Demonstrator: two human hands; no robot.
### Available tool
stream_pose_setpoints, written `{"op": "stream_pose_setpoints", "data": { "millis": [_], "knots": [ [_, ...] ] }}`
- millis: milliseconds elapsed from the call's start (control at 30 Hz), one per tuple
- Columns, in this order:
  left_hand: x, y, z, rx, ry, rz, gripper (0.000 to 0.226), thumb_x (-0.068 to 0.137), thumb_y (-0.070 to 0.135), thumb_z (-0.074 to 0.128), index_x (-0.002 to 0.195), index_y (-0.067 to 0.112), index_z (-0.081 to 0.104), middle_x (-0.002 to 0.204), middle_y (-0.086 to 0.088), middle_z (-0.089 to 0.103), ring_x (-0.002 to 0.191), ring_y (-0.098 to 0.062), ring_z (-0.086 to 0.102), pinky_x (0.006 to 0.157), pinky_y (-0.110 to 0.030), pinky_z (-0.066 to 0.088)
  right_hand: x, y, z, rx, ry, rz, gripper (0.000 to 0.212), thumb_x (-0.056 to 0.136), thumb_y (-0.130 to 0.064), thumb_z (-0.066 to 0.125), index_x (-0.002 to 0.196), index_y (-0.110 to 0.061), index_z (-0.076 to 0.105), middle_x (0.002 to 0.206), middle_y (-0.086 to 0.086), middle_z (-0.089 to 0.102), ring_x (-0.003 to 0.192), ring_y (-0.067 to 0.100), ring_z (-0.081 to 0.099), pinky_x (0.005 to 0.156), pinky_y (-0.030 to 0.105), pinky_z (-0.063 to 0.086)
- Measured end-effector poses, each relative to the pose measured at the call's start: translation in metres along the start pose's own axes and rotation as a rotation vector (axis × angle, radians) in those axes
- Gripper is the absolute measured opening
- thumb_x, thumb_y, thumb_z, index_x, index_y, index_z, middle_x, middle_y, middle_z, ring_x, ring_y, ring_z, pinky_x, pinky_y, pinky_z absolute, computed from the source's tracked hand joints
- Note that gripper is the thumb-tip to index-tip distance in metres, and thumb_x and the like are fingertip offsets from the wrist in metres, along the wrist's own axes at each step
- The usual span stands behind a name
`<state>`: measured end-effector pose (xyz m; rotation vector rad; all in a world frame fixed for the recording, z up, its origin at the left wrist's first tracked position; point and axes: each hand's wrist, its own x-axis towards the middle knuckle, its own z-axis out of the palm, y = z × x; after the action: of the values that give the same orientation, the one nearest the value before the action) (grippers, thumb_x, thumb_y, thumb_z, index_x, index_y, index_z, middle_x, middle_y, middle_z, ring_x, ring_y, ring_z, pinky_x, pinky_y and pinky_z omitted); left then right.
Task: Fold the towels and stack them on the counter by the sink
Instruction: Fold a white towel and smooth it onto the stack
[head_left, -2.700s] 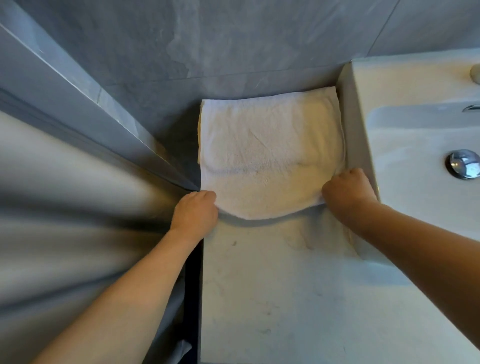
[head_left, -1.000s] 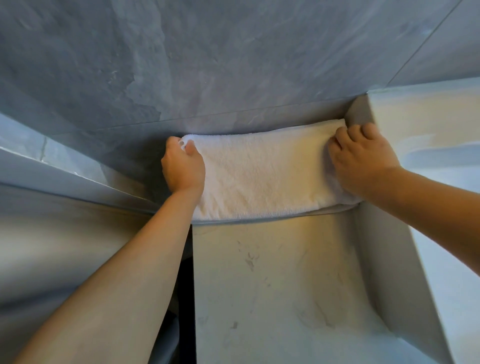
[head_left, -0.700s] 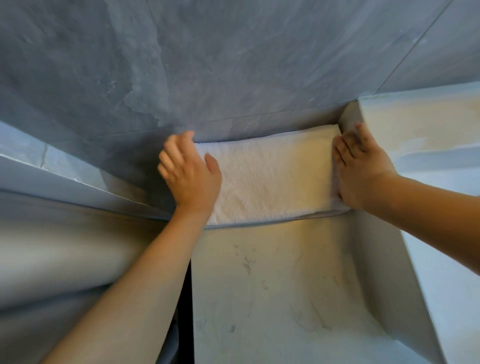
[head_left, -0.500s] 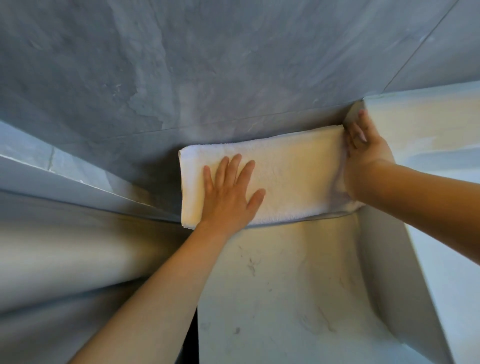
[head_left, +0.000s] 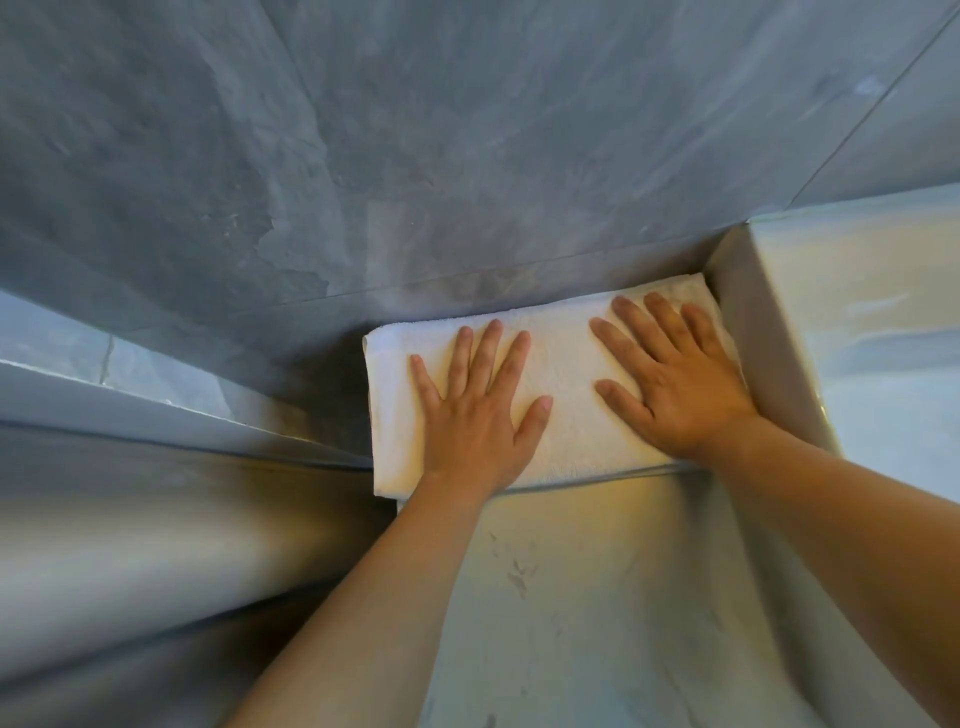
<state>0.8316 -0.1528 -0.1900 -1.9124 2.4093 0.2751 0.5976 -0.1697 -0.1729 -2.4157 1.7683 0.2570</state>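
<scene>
White towel (head_left: 566, 410), splayed fingers (head_left: 511, 358) pressing

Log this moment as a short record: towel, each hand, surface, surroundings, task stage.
towel: white towel, folded into a rectangle, lying flat at the back of the counter against the wall
left hand: left hand flat on the towel's left half, fingers straight and spread
right hand: right hand flat on the towel's right half, fingers straight
surface: pale counter, scuffed in front of the towel
surroundings: grey tiled wall behind; sink side wall just right of the towel
task stage: one folded towel being pressed flat; no other towel in view
</scene>
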Motion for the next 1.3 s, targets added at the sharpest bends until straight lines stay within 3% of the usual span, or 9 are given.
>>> {"op": "stream_pose_setpoints", "data": {
  "millis": [167,400,900,1033,1100,1200,1300],
  "knots": [
    [0.002,-0.018,0.003,0.026,0.035,-0.094,0.074,0.092,0.071,0.006,0.156,0.035,-0.010,0.165,0.004,-0.013,0.151,-0.024,-0.015,0.115,-0.068,-0.004,0.005,0.004,0.011,0.030,0.090,-0.001,0.068,0.094,-0.061,0.018,0.155,-0.031,0.019,0.162,0.004,0.015,0.148,0.035,0.010,0.118,0.054,-0.001],
    [-0.003,-0.030,0.005,0.091,0.054,-0.143,0.077,0.092,0.071,0.000,0.158,0.030,-0.003,0.166,-0.001,-0.010,0.152,-0.026,-0.011,0.116,-0.066,0.000,0.005,0.006,0.015,0.061,0.060,-0.020,0.069,0.093,-0.061,0.018,0.155,-0.030,0.019,0.163,0.005,0.013,0.148,0.036,0.007,0.115,0.064,0.003],
    [0.000,-0.030,0.012,0.107,0.089,-0.156,0.076,0.092,0.071,-0.001,0.157,0.032,-0.003,0.166,0.000,-0.010,0.152,-0.026,-0.012,0.115,-0.066,-0.002,0.009,0.006,0.022,0.015,0.065,-0.010,0.068,0.094,-0.061,0.017,0.154,-0.029,0.018,0.162,0.004,0.013,0.148,0.034,0.007,0.117,0.058,-0.001],
    [0.006,-0.034,0.009,0.114,0.024,-0.148,0.076,0.091,0.071,-0.004,0.156,0.033,-0.009,0.165,0.001,-0.014,0.151,-0.027,-0.015,0.116,-0.065,-0.003,0.010,-0.003,0.011,0.021,-0.007,0.031,0.074,0.089,-0.063,0.001,0.156,-0.030,0.004,0.164,0.002,-0.003,0.149,0.030,-0.006,0.118,0.051,-0.006],
    [0.001,-0.032,0.000,0.095,-0.004,-0.158,0.073,0.094,0.067,0.001,0.157,0.031,-0.005,0.166,0.001,-0.010,0.152,-0.027,-0.012,0.117,-0.063,-0.006,-0.004,-0.013,0.000,0.114,0.007,0.078,0.073,0.092,-0.059,0.008,0.156,-0.025,0.012,0.164,0.005,0.002,0.149,0.029,-0.001,0.119,0.047,-0.004],
    [-0.025,-0.010,-0.029,-0.010,0.131,-0.189,0.073,0.095,0.059,0.005,0.157,0.023,0.017,0.165,-0.002,0.012,0.153,-0.026,0.005,0.119,-0.053,-0.008,-0.044,-0.023,-0.028,0.241,0.117,0.088,0.060,0.100,-0.047,0.030,0.153,-0.017,0.026,0.161,0.007,0.018,0.148,0.027,0.013,0.120,0.042,0.005],
    [-0.061,0.034,-0.057,-0.155,0.221,-0.086,0.069,0.096,0.052,0.012,0.153,0.017,0.030,0.161,-0.006,0.027,0.150,-0.027,0.017,0.122,-0.050,0.004,-0.090,-0.023,-0.059,0.365,0.196,0.070,0.055,0.101,-0.034,0.045,0.150,-0.015,0.032,0.158,0.007,0.027,0.144,0.026,0.025,0.118,0.037,0.016]
  ]
}}
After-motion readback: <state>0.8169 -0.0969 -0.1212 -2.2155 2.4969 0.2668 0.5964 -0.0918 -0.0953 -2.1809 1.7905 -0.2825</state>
